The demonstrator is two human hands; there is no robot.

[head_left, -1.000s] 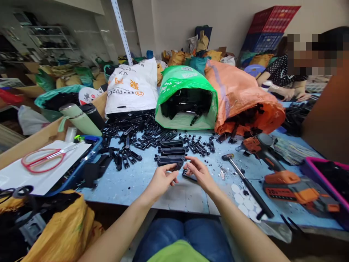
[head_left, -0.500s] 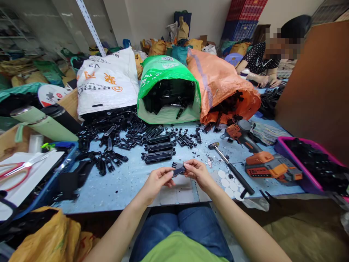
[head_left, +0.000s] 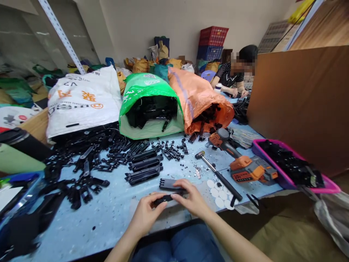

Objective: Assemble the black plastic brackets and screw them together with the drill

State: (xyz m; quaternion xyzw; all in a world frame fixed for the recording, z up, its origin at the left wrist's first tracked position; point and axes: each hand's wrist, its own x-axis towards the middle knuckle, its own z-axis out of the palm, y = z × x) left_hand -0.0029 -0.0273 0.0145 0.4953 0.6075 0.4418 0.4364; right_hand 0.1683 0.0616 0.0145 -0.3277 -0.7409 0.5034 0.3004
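My left hand (head_left: 145, 214) and my right hand (head_left: 191, 199) meet at the near edge of the blue table (head_left: 114, 203), both pinched on a small black plastic part (head_left: 163, 199) held between them. Just beyond my fingers lies another flat black toothed part (head_left: 169, 184). Three long black assembled pieces (head_left: 144, 163) lie stacked a little farther out. A large scatter of loose black plastic parts (head_left: 89, 160) covers the table's left half.
White (head_left: 81, 102), green (head_left: 147, 105) and orange (head_left: 199, 98) sacks of black parts lie at the back. A hammer (head_left: 218, 175), white discs (head_left: 219, 192) and an orange drill (head_left: 242, 163) sit right. A pink tray (head_left: 294, 167) stands far right. Another person (head_left: 234, 76) sits beyond.
The view has swung right and down. My hands have dropped closer to the table's near edge, still holding the small black part together.
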